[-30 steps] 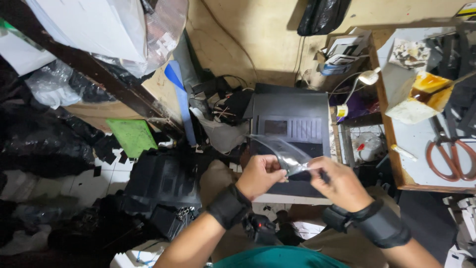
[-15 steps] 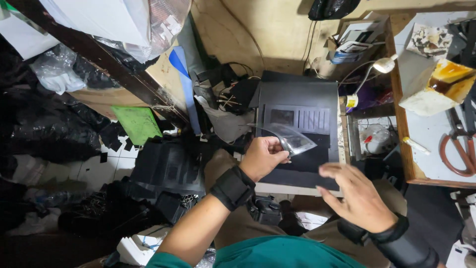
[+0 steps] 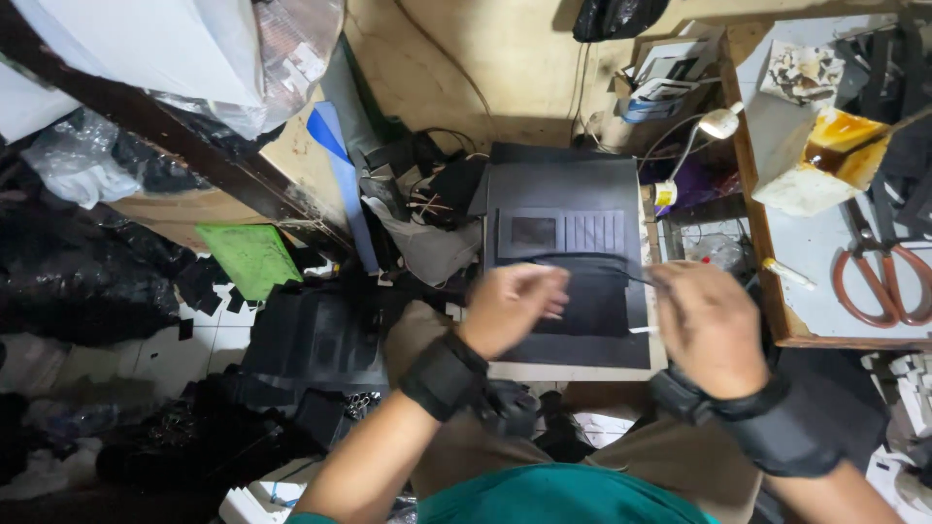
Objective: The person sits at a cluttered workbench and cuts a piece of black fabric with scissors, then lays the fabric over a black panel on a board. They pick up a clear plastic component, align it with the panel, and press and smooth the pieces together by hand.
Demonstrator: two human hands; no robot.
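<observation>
we see both hands raised over a dark work board (image 3: 573, 223) that lies across the lap; the left hand (image 3: 512, 309) is loosely curled, thumb and fingertips (image 3: 555, 291) pinched together at the left end of a thin dark strip (image 3: 594, 263); the right hand (image 3: 707, 322) is seen from the back, its fingers folded down and closed on the strip's right end, though blur keeps us from telling exactly how the tips meet; the strip runs nearly level between the two hands, just above the board, and it may be a narrow band of black material, the view being too soft to say more; each wrist wears a black wrist band (image 3: 444, 375); on the board we make out a stitched black panel (image 3: 560, 234) with a small window and a row of slots; to the right stands a wooden table (image 3: 767, 291) edge, and on it lie orange-handled scissors (image 3: 882, 281), well apart from the right hand; farther up the table sits a stained white block with yellow glue (image 3: 820, 160); left of the board we see a tangle of black scraps and wires (image 3: 427, 184), a green sheet (image 3: 250, 257) on the floor, and heaps of black material (image 3: 87, 281); a teal shirt (image 3: 558, 497) fills the bottom edge.
</observation>
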